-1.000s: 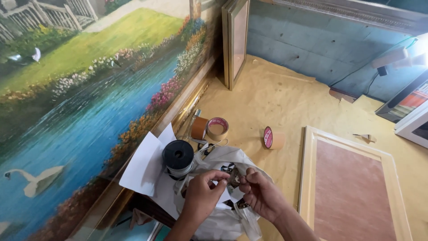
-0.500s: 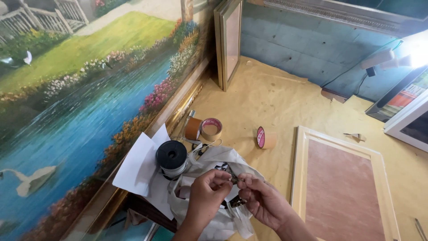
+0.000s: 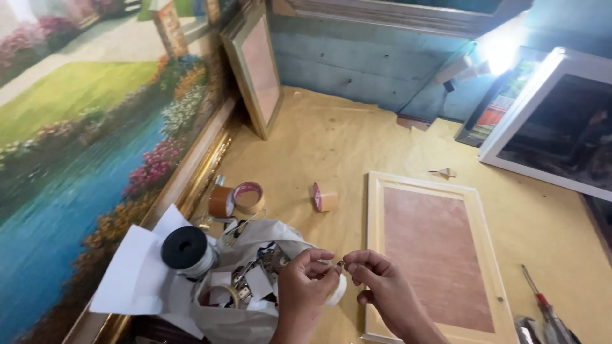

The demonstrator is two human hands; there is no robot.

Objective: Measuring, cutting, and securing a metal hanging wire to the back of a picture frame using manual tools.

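Both hands meet just above an open white bag (image 3: 255, 318) of small metal fittings, so whatever is picked stays right over its supply. The left hand (image 3: 306, 286) and right hand (image 3: 379, 286) each pinch one tiny metal piece (image 3: 341, 263) between fingertips, held up close where it can be seen and turned; its exact kind is too small to tell. Beside the bag stands a black spool (image 3: 185, 250) on white paper (image 3: 131, 280), with brown tape rolls (image 3: 236, 199) and a smaller roll (image 3: 324, 197) near on the tan surface (image 3: 331, 140). A pale wooden frame (image 3: 440, 248) lies face down just right of the hands, within easy reach. A large landscape painting (image 3: 76, 146) leans along the left.
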